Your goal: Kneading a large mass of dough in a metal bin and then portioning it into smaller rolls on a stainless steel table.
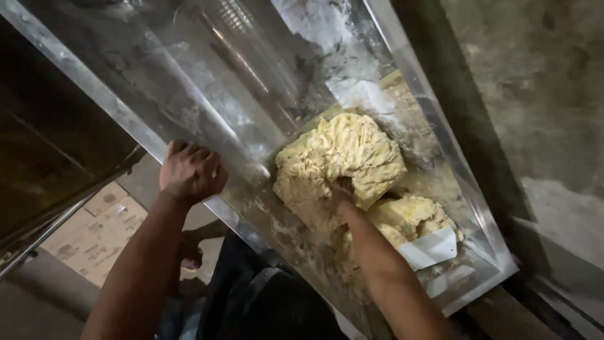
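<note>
A big pale yellow lump of dough (343, 154) lies in a floured steel trough (207, 94). My right hand (343, 192) is pushed into the dough's near side, fingers buried in it and mostly hidden. A second smaller lump of dough (409, 217) sits just to the right of my forearm. My left hand (190, 171) grips the trough's near rim, fingers curled over the edge.
A white plastic scraper (429, 249) lies in the trough's near right corner beside the smaller lump. Flattened cardboard (94, 233) lies on the floor at lower left. A rough concrete wall (541, 94) stands close on the right. Dark space fills the left.
</note>
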